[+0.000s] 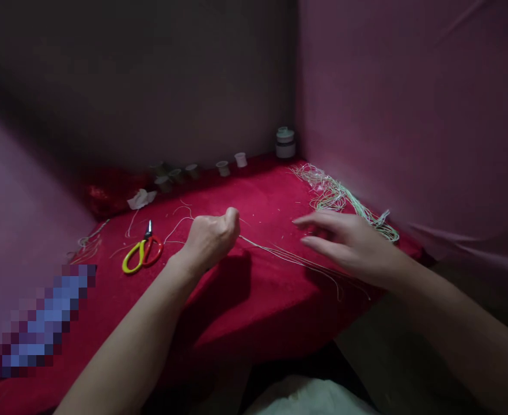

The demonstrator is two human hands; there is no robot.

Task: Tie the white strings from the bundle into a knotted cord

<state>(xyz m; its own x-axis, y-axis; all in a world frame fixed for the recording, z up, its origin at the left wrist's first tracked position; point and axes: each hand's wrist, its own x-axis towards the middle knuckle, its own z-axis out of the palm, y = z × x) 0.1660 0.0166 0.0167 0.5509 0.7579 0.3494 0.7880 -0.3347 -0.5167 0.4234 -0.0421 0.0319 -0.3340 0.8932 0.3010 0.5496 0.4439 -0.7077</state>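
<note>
Closed in a fist above the red cloth, my left hand (213, 236) grips several thin cords (275, 252). They run out to the right from the fist, and their loose ends lie beneath my right hand. Thin tails also trail from the left side of the fist across the cloth. My right hand (344, 242) hovers over the cords with thumb and fingers apart, holding nothing that I can see. To the left of my left hand lies a pair of scissors (144, 252) with one yellow and one red handle loop, blades pointing away.
A red cloth (254, 196) covers the table. At the back stand several small spools (223, 168) and a lidded white jar (285, 144). Crumpled white tissue (141, 199) lies back left. A bundle of pale green cords (353, 202) lies along the right edge, near a pinkish hanging fabric (409, 115).
</note>
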